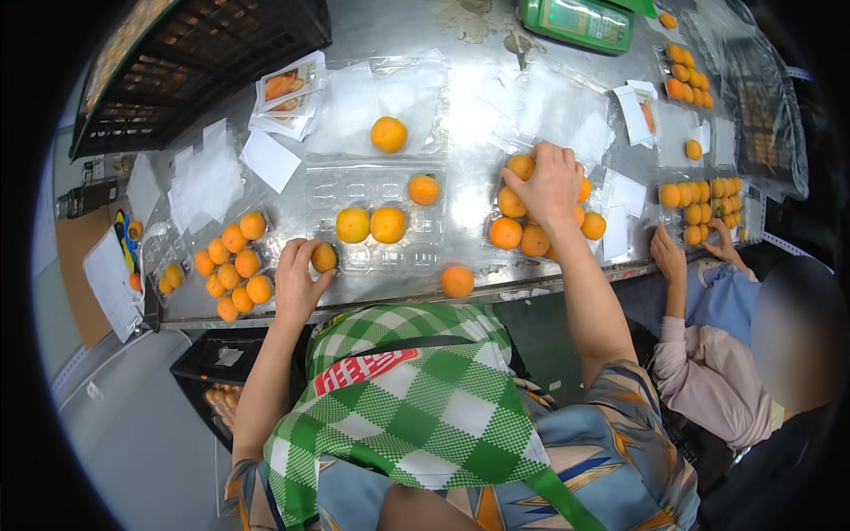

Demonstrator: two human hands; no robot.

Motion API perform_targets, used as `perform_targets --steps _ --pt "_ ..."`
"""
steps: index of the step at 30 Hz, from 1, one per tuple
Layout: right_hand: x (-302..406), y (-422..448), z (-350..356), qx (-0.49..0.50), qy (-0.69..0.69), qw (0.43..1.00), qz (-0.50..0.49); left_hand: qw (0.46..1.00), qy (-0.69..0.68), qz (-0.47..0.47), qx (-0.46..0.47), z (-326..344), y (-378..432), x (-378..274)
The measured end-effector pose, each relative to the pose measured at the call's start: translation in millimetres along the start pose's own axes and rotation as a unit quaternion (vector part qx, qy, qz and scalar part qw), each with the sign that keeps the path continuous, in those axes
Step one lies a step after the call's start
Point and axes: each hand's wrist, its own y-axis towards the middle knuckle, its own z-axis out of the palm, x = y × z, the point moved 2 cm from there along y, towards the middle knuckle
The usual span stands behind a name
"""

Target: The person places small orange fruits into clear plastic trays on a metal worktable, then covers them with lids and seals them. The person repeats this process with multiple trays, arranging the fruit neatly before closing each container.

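My left hand grips a persimmon at the front left corner of a clear plastic clamshell tray. Two persimmons sit side by side in that tray, and another persimmon lies near its back right. One more persimmon rests on the open lid. My right hand is over a second clear tray holding several persimmons; the palm hides whatever is under it. By the table's front edge lies a loose persimmon.
A filled tray of persimmons stands at left. Printed cards lie behind it, near a black plastic crate. A green digital scale is at the back. At right, a co-worker's hands touch another persimmon tray.
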Motion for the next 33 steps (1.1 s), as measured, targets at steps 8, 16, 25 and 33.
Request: perform_targets --steps 8,16,25,33 --pt "41.8 -7.2 -8.1 -0.052 0.135 0.979 -0.142 0.999 0.026 0.001 -0.036 1.8 -3.9 0.4" --pt "105.6 -17.2 19.6 0.091 0.285 0.944 -0.139 0.997 -0.036 -0.031 -0.053 -2.5 -5.8 2.5" --pt "57.4 -32.0 -27.2 0.186 0.911 0.348 0.119 0.974 -0.191 -0.094 -0.078 -8.1 -14.8 -1.3" --pt "11.0 -45.5 -25.8 0.179 0.94 0.221 0.189 0.75 -0.629 -0.204 0.008 0.6 -3.1 -19.8"
